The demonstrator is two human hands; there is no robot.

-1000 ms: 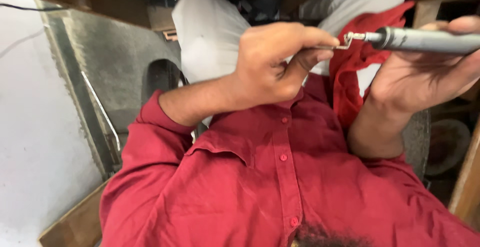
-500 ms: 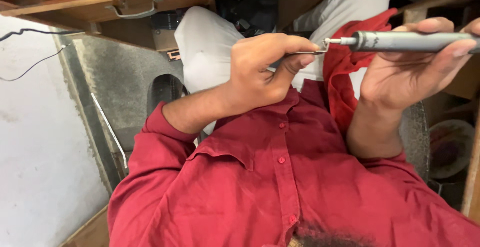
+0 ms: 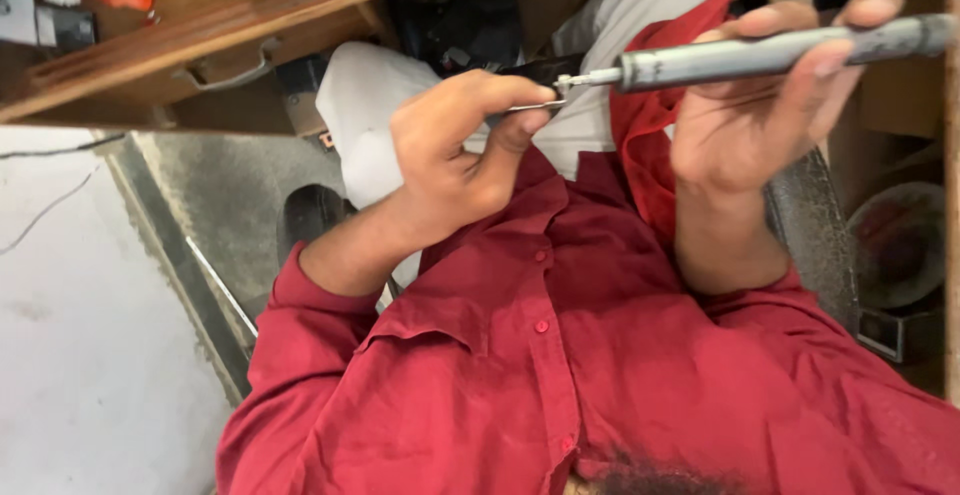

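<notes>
A wooden tabletop (image 3: 200, 30) edge with a drawer handle (image 3: 230, 75) was seen upper left. The left hand (image 3: 455, 155) was held closed, a thin metal piece (image 3: 535, 107) pinched between thumb and fingers, right at the tip of the tool. The right hand (image 3: 760, 105) was wrapped round a grey rotary tool (image 3: 770, 50), held level above the red shirt (image 3: 560, 375) and lap. Risks judged: the small piece could be slipped from so light a pinch and lost onto the lap or floor; the fingertips, kept touching-close to the bit, could be nicked if the tool jumped; loose shirt cloth just below could be caught.
</notes>
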